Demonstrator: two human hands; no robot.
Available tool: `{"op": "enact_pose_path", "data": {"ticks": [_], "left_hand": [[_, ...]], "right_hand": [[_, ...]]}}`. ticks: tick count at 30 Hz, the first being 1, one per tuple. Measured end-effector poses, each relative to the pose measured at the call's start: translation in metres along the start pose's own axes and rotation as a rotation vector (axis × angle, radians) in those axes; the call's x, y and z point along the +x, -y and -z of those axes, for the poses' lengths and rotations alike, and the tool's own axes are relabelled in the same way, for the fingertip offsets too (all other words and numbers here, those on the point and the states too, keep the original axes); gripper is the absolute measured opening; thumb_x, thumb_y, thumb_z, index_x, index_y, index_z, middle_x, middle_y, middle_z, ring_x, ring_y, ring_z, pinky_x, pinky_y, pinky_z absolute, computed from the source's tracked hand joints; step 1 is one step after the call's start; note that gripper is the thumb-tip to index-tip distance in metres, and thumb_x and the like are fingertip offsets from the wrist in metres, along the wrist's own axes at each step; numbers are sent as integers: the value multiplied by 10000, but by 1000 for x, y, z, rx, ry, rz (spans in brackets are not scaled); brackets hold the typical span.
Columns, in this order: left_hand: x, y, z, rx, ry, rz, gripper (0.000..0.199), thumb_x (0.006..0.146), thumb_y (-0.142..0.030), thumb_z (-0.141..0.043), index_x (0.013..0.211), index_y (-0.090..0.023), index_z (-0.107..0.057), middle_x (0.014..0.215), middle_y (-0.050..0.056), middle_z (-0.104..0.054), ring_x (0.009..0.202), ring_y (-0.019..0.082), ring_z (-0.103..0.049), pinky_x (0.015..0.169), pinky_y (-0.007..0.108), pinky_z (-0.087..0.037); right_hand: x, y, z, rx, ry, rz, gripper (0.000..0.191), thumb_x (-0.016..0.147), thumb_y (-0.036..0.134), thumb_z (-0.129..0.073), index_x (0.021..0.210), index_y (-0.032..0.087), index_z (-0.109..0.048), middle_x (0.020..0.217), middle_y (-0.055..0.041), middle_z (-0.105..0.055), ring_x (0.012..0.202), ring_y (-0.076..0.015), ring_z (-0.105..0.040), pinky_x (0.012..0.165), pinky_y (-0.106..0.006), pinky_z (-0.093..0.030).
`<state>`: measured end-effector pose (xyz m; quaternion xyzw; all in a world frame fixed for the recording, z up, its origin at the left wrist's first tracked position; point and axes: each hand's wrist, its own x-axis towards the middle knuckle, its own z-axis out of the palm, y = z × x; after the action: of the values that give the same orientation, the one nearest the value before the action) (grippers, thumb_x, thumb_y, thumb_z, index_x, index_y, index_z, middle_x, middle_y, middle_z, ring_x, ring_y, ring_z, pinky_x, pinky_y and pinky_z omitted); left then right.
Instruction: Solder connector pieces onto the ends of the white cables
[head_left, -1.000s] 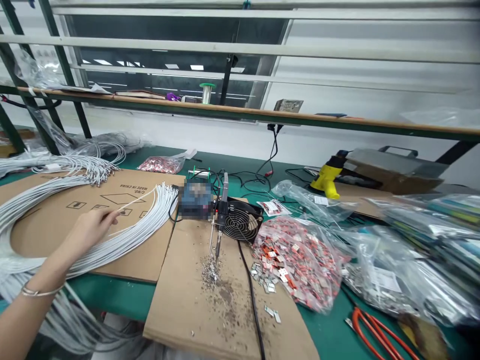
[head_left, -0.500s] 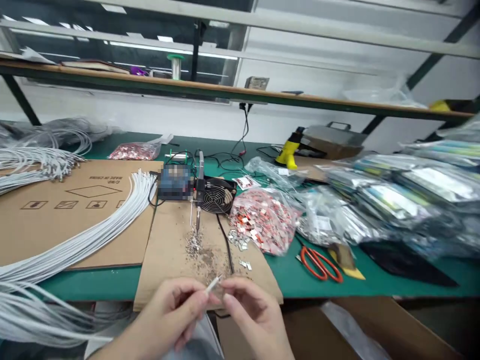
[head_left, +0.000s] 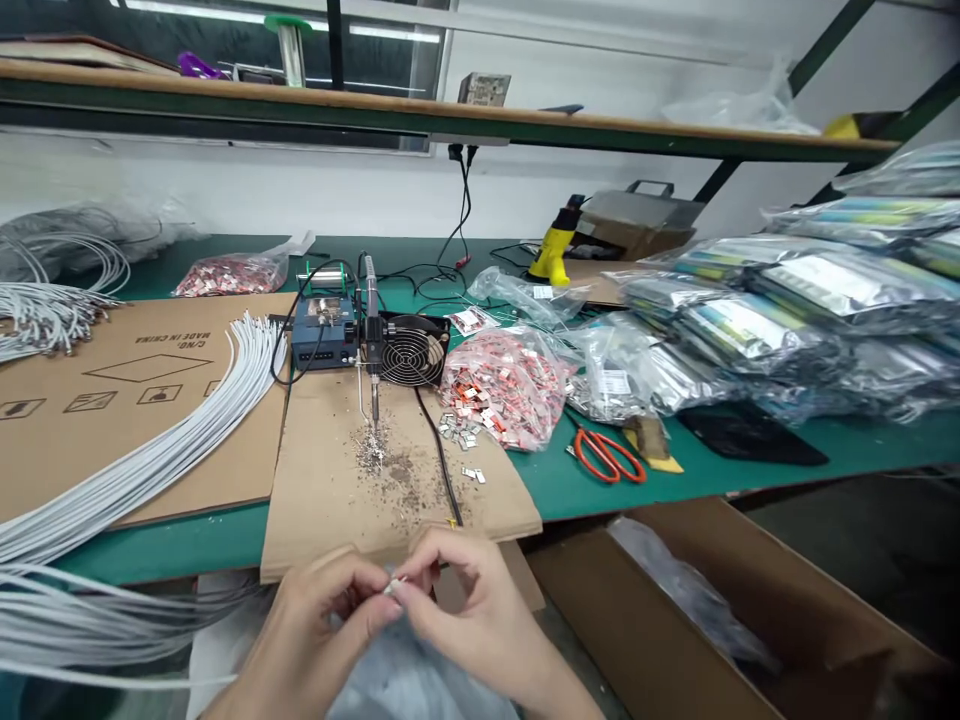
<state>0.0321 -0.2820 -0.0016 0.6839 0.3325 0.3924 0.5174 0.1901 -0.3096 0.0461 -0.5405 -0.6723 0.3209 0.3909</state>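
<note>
Both my hands meet at the near edge of the bench, in front of the cardboard mat [head_left: 330,510]. My left hand [head_left: 319,620] is closed in a pinch on the end of a white cable [head_left: 391,588]. My right hand [head_left: 465,605] pinches at the same tip, thumb and forefinger touching it. A small reddish bit shows between the fingertips, too small to name. Beyond the hands a soldering iron [head_left: 373,350] hangs tip-down in a stand over solder scraps [head_left: 373,452]. Several small metal and white pieces [head_left: 472,474] lie on the mat's right part.
White cables [head_left: 172,450] lie bundled at left. A blue soldering station [head_left: 322,335] and black fan [head_left: 412,352] stand behind the mat. Rightward are a bag of red-and-white connectors [head_left: 510,385], red-handled scissors [head_left: 609,458] and stacked silvery packs [head_left: 757,310]. An open carton [head_left: 600,610] sits below right.
My hands have drawn closer together, and the right fingers now cover most of the cable tip that showed before. The camera view has tilted down and shifted right.
</note>
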Motion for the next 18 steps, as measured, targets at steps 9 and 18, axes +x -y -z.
{"op": "enact_pose_path", "data": {"ticks": [9,18], "left_hand": [[-3,-7,1,-455,-69,232,264,738,-389,-682,704,-128,-664,518,7,-579,467,89,-520,501,168,-425],[-2,-4,-2,-524,-98,220,273,744,-372,-682,649,-117,-669,483,15,-575,446,83,-522,482,149,-435]], "right_hand": [[13,-15,-8,599,-112,-72,221,759,338,-688,669,148,-619,556,12,-512,508,-77,-409,504,-192,-333],[10,2,-2,71,-40,198,124,760,124,-608,758,98,-729,628,-75,-645,601,-154,-565,550,-249,-433]]}}
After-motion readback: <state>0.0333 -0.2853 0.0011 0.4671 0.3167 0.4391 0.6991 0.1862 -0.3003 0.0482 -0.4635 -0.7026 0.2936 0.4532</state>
